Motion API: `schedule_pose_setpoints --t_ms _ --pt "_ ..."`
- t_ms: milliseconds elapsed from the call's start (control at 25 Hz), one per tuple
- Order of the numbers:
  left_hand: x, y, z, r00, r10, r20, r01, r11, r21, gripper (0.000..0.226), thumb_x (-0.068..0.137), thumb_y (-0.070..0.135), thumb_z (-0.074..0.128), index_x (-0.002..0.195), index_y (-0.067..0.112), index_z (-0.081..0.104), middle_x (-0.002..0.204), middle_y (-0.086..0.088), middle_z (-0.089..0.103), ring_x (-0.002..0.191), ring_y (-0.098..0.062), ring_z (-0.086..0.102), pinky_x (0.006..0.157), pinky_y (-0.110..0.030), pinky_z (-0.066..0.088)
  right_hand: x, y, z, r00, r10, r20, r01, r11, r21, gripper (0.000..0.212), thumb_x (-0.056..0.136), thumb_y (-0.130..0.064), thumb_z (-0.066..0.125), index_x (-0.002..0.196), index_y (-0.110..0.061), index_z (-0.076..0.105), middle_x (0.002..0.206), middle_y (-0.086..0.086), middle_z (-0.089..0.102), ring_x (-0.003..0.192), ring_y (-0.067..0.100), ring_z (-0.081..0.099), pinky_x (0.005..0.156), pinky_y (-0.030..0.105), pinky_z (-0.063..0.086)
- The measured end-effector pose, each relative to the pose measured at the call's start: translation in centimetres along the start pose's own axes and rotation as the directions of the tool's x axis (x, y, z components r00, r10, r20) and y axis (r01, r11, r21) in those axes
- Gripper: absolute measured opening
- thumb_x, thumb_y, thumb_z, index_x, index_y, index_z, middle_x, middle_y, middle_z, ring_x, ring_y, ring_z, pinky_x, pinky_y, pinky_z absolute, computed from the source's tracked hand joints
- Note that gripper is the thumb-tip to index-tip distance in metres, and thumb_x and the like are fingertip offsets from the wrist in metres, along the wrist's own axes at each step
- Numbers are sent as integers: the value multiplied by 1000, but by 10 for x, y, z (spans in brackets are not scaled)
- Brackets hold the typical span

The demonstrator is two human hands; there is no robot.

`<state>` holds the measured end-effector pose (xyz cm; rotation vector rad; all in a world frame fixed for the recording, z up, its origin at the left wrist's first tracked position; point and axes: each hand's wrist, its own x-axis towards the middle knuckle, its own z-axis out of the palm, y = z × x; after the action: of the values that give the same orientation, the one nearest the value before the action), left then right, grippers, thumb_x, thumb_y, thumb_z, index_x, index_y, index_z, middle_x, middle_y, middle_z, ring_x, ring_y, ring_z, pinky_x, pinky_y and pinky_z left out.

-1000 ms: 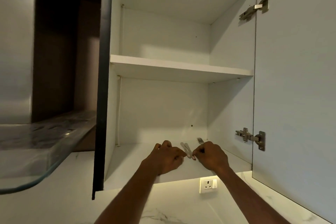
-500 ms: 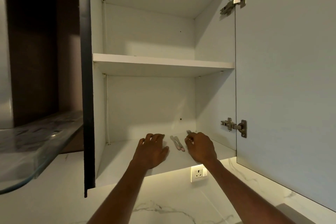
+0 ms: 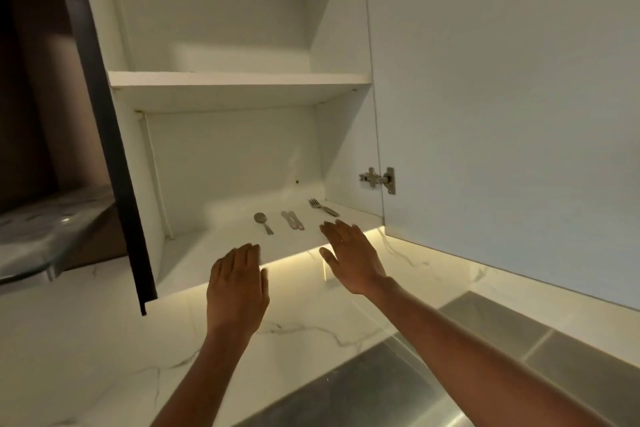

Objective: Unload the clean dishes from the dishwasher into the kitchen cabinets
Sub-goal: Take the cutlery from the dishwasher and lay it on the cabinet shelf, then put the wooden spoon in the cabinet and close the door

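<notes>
On the cabinet's bottom shelf (image 3: 207, 246) lie spoon (image 3: 263, 222), knives (image 3: 292, 219), fork (image 3: 322, 207); both hands released.

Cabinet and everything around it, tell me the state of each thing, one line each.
Cabinet door: swung open.
Lower shelf: holds the cutlery.
Upper shelf: nothing visible on it.
Spoon: lying flat.
Pale utensils: lying flat, side by side.
Fork: lying flat.
Left hand: open, holding nothing.
Right hand: open, holding nothing.
</notes>
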<state>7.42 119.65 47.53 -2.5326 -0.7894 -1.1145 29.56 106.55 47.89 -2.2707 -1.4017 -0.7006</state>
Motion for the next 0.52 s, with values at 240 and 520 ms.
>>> schedule_pose_setpoints --t_ms 240,520 --pt "-112 54 2 983 152 102 -149 988 -27 80 93 34 63 161 8 30 171 -17 15 160 -37 6 128 -54 6 -160 9 -10 990 115 81 -122 988 99 77 102 -34 55 166 -32 13 176 3 4 162 22 7 130 48 7" --pt "-437 221 31 551 672 495 -481 740 -470 90 67 38 66 151 9 49 161 -10 42 146 -33 42 122 -42 19 -628 63 -26 635 730 253 -760 649 34 66 77 -25 65 142 -22 57 150 19 53 133 42 54 105 54 50"
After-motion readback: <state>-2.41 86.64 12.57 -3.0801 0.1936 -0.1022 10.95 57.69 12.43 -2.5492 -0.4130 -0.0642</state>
